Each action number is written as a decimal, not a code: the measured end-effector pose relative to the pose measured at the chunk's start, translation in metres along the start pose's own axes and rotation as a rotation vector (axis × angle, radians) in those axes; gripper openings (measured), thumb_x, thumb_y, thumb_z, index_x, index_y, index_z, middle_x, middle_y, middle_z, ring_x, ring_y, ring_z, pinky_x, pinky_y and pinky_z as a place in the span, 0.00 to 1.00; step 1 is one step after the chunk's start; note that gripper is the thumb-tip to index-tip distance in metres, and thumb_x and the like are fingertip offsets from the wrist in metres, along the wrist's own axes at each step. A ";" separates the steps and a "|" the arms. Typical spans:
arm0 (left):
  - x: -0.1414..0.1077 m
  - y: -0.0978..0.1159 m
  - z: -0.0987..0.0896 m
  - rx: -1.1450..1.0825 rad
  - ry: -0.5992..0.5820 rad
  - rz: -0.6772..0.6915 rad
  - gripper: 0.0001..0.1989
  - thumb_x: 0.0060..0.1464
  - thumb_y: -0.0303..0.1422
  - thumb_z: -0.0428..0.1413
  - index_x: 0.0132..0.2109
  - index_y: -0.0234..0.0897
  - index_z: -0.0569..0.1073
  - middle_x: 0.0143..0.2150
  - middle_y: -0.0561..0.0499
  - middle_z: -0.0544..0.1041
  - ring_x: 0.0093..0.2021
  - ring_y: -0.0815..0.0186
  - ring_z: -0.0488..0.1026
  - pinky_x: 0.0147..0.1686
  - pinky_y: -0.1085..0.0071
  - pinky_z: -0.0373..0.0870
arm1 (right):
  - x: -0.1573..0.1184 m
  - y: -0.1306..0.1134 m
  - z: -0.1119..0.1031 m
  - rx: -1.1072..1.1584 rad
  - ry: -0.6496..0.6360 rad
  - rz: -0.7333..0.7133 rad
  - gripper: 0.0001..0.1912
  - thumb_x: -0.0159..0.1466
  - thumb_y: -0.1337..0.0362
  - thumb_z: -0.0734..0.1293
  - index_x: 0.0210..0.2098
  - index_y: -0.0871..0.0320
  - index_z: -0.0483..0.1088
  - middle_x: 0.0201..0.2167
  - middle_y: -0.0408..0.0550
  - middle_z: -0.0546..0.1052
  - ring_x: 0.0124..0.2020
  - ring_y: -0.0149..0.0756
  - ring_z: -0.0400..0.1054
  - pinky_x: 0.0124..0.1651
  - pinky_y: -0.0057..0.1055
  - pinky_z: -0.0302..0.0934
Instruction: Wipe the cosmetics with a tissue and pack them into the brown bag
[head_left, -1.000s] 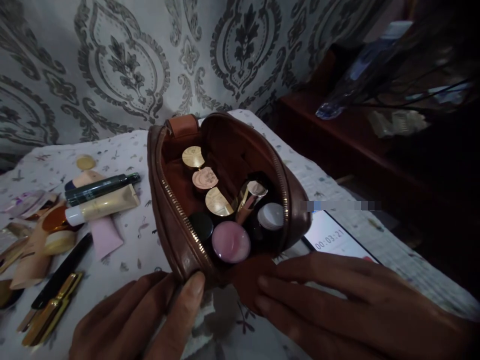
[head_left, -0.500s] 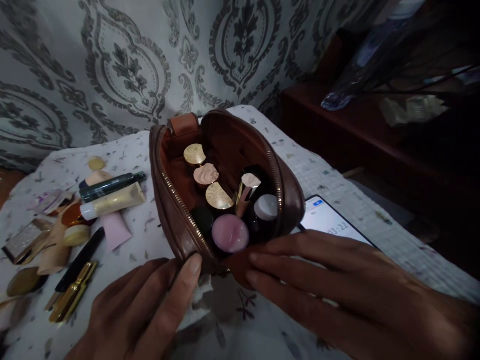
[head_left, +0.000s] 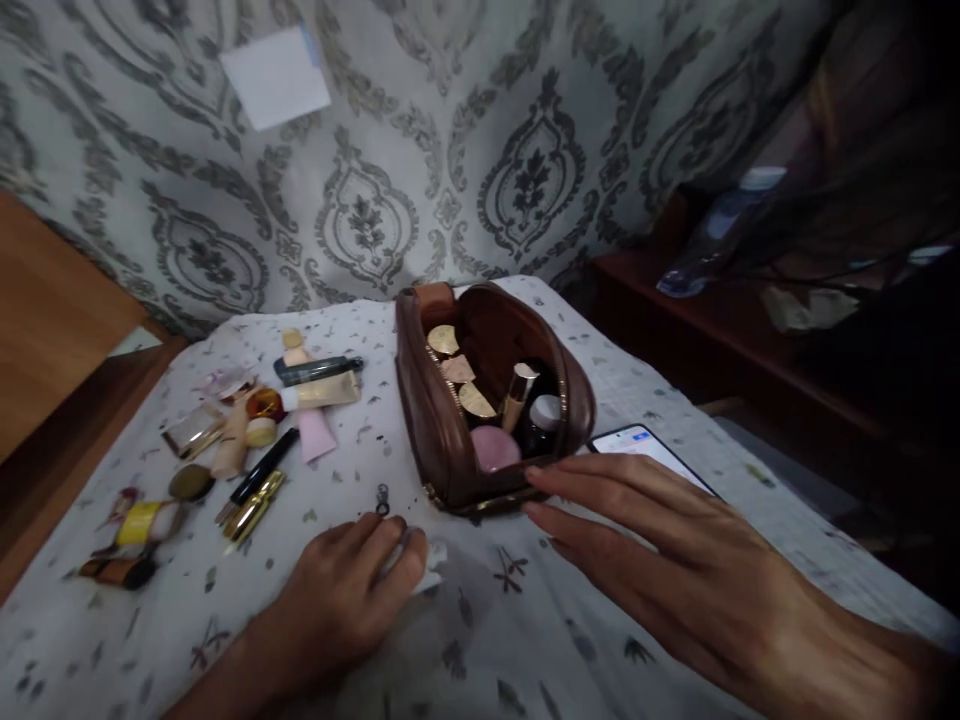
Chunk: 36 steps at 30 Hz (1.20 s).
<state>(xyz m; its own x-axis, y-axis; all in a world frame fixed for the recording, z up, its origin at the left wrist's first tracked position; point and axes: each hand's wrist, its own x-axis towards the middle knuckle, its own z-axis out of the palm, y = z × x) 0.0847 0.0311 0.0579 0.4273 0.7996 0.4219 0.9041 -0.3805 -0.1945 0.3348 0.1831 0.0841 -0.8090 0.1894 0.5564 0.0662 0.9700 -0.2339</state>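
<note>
Two hands are working at the near side of an open brown pouch (head_left: 420, 430), which is sitting on the tabletop. The left hand (head_left: 352, 590) is curling its fingers round a crumpled white piece (head_left: 433, 566), just in front of the pouch. The right hand (head_left: 675, 570) is staying open, its fingers stretching to the pouch's near rim and gripping nothing; whether the fingertips are touching it is hard to tell.

Inside the pouch, three round-topped pieces are lining the left side, a pink lid (head_left: 495, 449) is lying nearest the front, and a gold-capped tube (head_left: 514, 395) is standing beside a grey-capped jar (head_left: 545, 411). A phone (head_left: 651, 448) is lying just right of the pouch, the right hand partly covering the view of it. Well to the left, loose cosmetics are crowding together: a dark green tube (head_left: 315, 371) above a cream tube (head_left: 326, 391), a pink tube (head_left: 316, 434), a black stick (head_left: 264, 466), a gold piece (head_left: 255, 508) and a yellow-banded bottle (head_left: 148, 523).

White printed cloth (head_left: 480, 620) is covering the tabletop. Behind it, a damask-patterned wall (head_left: 450, 150) is carrying a white sheet (head_left: 277, 78); a wooden panel (head_left: 60, 330) is filling the left edge, and a plastic bottle (head_left: 716, 235) is lying on dark red furniture (head_left: 675, 330) at right.
</note>
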 end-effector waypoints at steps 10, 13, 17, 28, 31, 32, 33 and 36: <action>-0.062 -0.003 -0.005 0.036 -0.457 -0.207 0.16 0.56 0.21 0.51 0.51 0.37 0.64 0.44 0.47 0.74 0.40 0.59 0.74 0.33 0.66 0.74 | -0.014 -0.025 0.045 0.070 -0.159 -0.064 0.22 0.65 0.67 0.62 0.57 0.43 0.70 0.51 0.45 0.78 0.51 0.47 0.74 0.45 0.42 0.77; -0.075 -0.008 -0.006 0.020 -0.526 -0.246 0.12 0.58 0.22 0.51 0.49 0.38 0.65 0.45 0.47 0.73 0.42 0.59 0.73 0.33 0.67 0.73 | 0.008 -0.046 0.061 0.111 -0.049 -0.112 0.14 0.66 0.68 0.61 0.46 0.49 0.75 0.43 0.47 0.81 0.44 0.43 0.77 0.41 0.37 0.77; -0.088 -0.023 -0.007 0.013 -0.496 -0.295 0.11 0.59 0.23 0.51 0.48 0.38 0.66 0.45 0.46 0.73 0.43 0.59 0.73 0.36 0.67 0.72 | 0.046 -0.071 0.083 0.249 -0.101 -0.092 0.14 0.67 0.71 0.58 0.39 0.55 0.75 0.40 0.51 0.80 0.42 0.39 0.76 0.42 0.33 0.75; -0.135 -0.076 -0.014 -0.115 -0.065 -0.718 0.15 0.55 0.22 0.49 0.48 0.37 0.71 0.44 0.47 0.76 0.42 0.63 0.75 0.42 0.69 0.70 | 0.114 -0.090 0.177 0.376 -0.274 0.008 0.10 0.66 0.70 0.63 0.43 0.62 0.75 0.43 0.56 0.79 0.48 0.43 0.72 0.53 0.42 0.68; -0.148 -0.076 -0.005 -0.219 0.078 -0.724 0.15 0.54 0.22 0.49 0.48 0.36 0.72 0.43 0.46 0.77 0.44 0.62 0.74 0.44 0.69 0.70 | 0.129 -0.092 0.202 0.345 -0.251 0.077 0.13 0.65 0.70 0.63 0.47 0.63 0.73 0.47 0.58 0.77 0.51 0.45 0.70 0.55 0.44 0.66; -0.151 -0.077 -0.002 -0.258 0.144 -0.735 0.15 0.54 0.22 0.49 0.48 0.35 0.72 0.44 0.46 0.77 0.45 0.62 0.74 0.45 0.69 0.70 | 0.133 -0.092 0.211 0.334 -0.241 0.108 0.14 0.64 0.70 0.63 0.49 0.63 0.73 0.48 0.58 0.77 0.51 0.45 0.70 0.56 0.44 0.65; -0.154 -0.078 0.000 -0.293 0.217 -0.758 0.15 0.54 0.23 0.49 0.48 0.35 0.72 0.44 0.47 0.77 0.45 0.63 0.74 0.45 0.69 0.70 | 0.138 -0.091 0.220 0.328 -0.223 0.140 0.16 0.64 0.70 0.62 0.50 0.62 0.72 0.49 0.58 0.76 0.52 0.45 0.70 0.56 0.43 0.65; -0.161 -0.088 0.005 -0.347 0.407 -0.903 0.14 0.53 0.24 0.48 0.45 0.36 0.73 0.40 0.48 0.77 0.40 0.63 0.73 0.41 0.70 0.69 | 0.149 -0.087 0.248 0.319 -0.140 0.197 0.19 0.63 0.70 0.63 0.53 0.60 0.69 0.50 0.56 0.74 0.53 0.44 0.68 0.57 0.42 0.64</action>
<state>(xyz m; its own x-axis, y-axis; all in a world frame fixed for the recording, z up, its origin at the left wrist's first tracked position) -0.0633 -0.0613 0.0024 -0.4978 0.6607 0.5619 0.8074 0.1164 0.5783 0.0637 0.0887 -0.0099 -0.8725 0.3227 0.3670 0.0610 0.8170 -0.5733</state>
